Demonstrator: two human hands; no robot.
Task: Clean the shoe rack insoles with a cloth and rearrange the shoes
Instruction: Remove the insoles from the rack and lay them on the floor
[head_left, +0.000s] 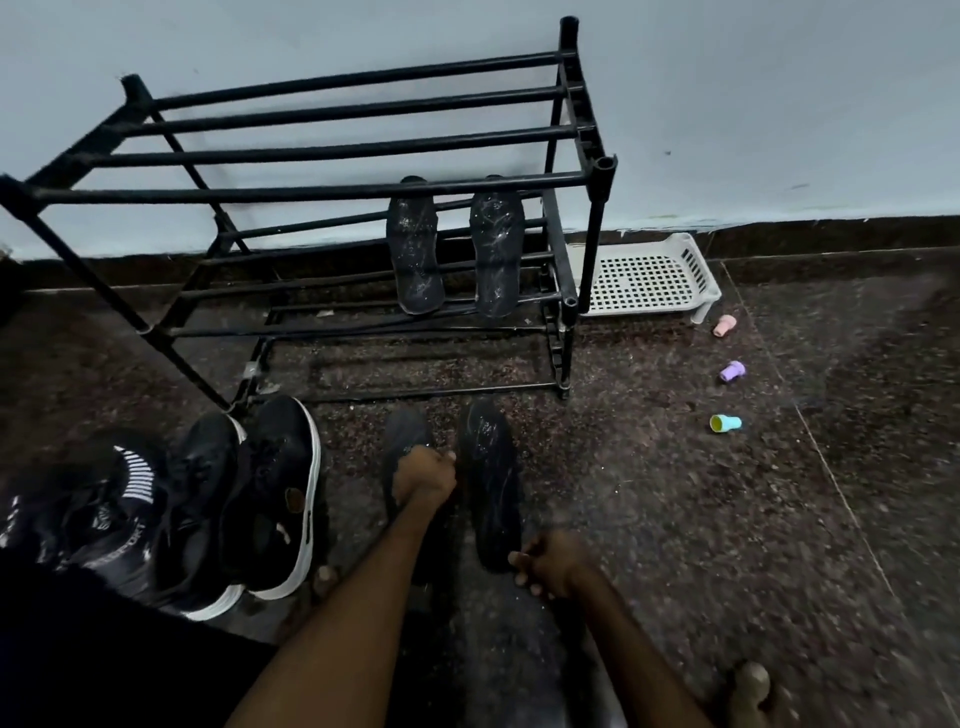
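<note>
On the floor (675, 493) at the left edge, a black striped shoe (119, 499) lies against a pair of black sneakers with white soles (270, 499), their toes just beside the front left leg of the black shoe rack (332, 189), which stands against the wall (779, 104). In front of the rack's front edge two dark insoles lie side by side on the floor, toes toward the rack. The left hand (423, 480) sits on the left floor insole (408, 431), fingers curled round its inner edge in a grip. The right floor insole (491, 478) lies just beside it; the right hand (550, 564) is at its heel end with fingers curled, and whether it pinches the insole I cannot tell. Two more scuffed insoles, the left shelf insole (415, 249) and the right shelf insole (496, 249), lean on the middle shelf near its right end. Past the rack's right side a white perforated tray (644, 280) rests by the wall, with a pink cap (724, 326), a purple cap (732, 371) and a yellow-and-teal cap (725, 423) scattered apart in front of it
</note>
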